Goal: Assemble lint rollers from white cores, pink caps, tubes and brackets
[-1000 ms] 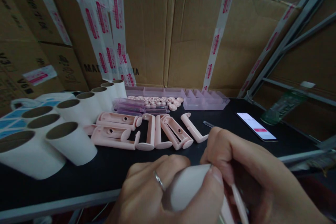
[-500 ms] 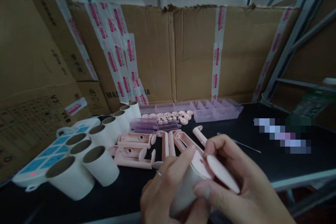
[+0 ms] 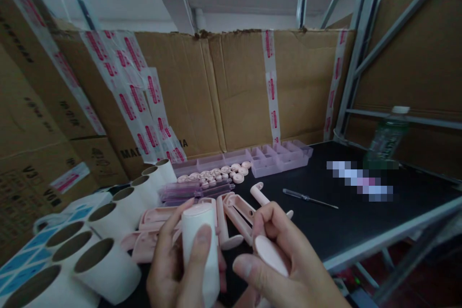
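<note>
My left hand [image 3: 168,269] is wrapped round an upright white tube [image 3: 193,221] whose top end is closed by a pale pink face. Just to its right, my right hand [image 3: 298,255] grips a pink plastic part with a flat round end [image 3: 270,254]; the rest of that part is mostly hidden by the fingers. A gap separates the tube from the pink part. Behind my hands lie several pink plastic frames [image 3: 238,211], and one slim pink piece [image 3: 260,193] rests near my right fingertips.
Open white tubes [image 3: 110,274] stand in rows at left, beside a white and blue power strip [image 3: 21,260]. Small pink discs [image 3: 238,178], purple strips [image 3: 180,192] and a purple divided tray [image 3: 267,166] lie behind. A screwdriver [image 3: 310,198] and a green bottle [image 3: 388,139] are at right.
My hands have moved apart: the tube is now upright and further left in my left hand, while the pink part in my right hand is away from it. The view has turned right.
</note>
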A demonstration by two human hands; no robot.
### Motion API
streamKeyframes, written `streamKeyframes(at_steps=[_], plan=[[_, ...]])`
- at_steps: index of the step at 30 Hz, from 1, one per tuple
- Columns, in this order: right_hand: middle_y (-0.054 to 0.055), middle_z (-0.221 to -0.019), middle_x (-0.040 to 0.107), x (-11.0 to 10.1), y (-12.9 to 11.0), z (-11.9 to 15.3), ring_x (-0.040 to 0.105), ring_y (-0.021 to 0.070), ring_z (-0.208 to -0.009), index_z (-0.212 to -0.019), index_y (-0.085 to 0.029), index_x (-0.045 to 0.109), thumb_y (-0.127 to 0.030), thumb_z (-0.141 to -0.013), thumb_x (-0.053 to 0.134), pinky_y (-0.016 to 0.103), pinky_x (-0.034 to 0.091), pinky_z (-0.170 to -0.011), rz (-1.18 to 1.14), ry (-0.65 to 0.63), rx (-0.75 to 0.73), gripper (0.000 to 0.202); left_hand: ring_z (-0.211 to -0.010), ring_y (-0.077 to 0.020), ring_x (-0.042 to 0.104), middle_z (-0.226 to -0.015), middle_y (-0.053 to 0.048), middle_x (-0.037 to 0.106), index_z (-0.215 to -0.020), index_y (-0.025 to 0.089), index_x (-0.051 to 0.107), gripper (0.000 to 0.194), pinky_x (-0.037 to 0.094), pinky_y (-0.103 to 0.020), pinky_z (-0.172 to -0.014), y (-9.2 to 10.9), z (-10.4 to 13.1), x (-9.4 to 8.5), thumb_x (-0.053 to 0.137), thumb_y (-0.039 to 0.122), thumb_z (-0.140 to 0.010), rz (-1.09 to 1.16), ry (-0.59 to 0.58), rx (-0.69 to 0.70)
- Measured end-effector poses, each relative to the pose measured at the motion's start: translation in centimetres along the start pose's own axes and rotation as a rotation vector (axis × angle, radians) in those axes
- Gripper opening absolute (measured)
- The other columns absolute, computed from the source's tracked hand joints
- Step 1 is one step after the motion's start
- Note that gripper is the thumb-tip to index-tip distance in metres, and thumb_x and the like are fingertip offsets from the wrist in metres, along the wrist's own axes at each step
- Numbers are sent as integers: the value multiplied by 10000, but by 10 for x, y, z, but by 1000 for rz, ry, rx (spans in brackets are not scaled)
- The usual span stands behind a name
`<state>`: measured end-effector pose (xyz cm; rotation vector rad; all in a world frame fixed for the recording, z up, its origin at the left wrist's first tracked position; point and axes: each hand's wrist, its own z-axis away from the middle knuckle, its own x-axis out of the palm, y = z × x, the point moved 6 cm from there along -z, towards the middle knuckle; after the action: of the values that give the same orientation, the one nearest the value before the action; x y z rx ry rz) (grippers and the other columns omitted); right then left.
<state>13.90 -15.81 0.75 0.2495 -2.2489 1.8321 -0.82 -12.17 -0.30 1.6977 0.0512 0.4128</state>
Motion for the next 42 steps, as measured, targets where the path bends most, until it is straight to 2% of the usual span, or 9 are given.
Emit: streamKeyframes(at_steps=[4,10,14,19,26,29,33,36,42], plan=[[-39,-798,534,-16,-5,4,463,106,-648,-906,-230,516,-508,-788,889,217,427,-586,44,43,-55,479,-402,-113,513,-734,47,677,-1166,274,640,523,396,-178,-290,-12,-19,5,868,457,-732,273,-92,-159],[-47,-753,465,-84,-49,-15,449,124,-608,-1042,-278,564,-446,-1014,643,212,438,-541,96,203,-350,188,-446,-115,521,-731,24,662,-1012,236,586,333,380,-158,-319,-23,-32,-1,814,371,-811,418,-82,-208],[-10,-889,534,-121,-68,-37,539,153,-740,-1093,-274,546,-360,-1046,592,251,494,-665,511,308,-547,108,-445,-127,541,-732,36,659,-1010,267,608,363,386,-165,-319,-17,-31,-5,853,358,-758,445,-25,-159],[67,-991,667,-128,-26,-65,665,208,-867,-1178,-217,540,-299,-1100,468,340,553,-776,1238,16,-520,134,-474,-128,546,-786,10,688,-1172,277,611,432,402,-173,-329,-24,-27,-4,822,429,-827,450,-101,-225],[108,-1106,757,-140,23,-76,752,290,-1049,-1140,-241,642,-177,-1032,525,503,547,-1092,1380,-233,-596,172,-461,-108,513,-768,25,628,-1301,246,544,567,379,-158,-305,-36,-19,2,796,487,-854,475,-200,-347],[125,-1188,762,-147,29,-80,730,322,-1165,-1153,-246,673,-196,-1012,585,491,578,-1075,1413,-249,-616,175,-447,-101,507,-746,40,621,-1277,272,552,481,373,-147,-311,-26,-15,9,751,472,-887,416,-274,-291],[156,-1280,738,-140,13,-74,708,345,-1221,-1222,-241,712,-262,-1013,635,495,609,-1030,1425,-140,-657,224,-409,-93,508,-702,29,648,-1306,282,551,485,373,-128,-315,-23,-9,14,729,458,-890,256,-359,-270],[115,-1280,770,-112,-15,-52,749,293,-1171,-1269,-253,745,-233,-1021,631,431,628,-1025,1287,-78,-723,273,-386,-82,501,-723,-1,682,-1332,265,536,542,356,-116,-315,-27,-4,18,743,469,-875,131,-483,-276],[42,-1206,817,-43,-42,-19,793,234,-1093,-1260,-273,784,-149,-992,663,355,644,-992,970,-373,-711,319,-413,-77,527,-794,-65,723,-1280,226,595,559,364,-104,-337,-30,2,22,778,505,-831,-48,-698,-319]])
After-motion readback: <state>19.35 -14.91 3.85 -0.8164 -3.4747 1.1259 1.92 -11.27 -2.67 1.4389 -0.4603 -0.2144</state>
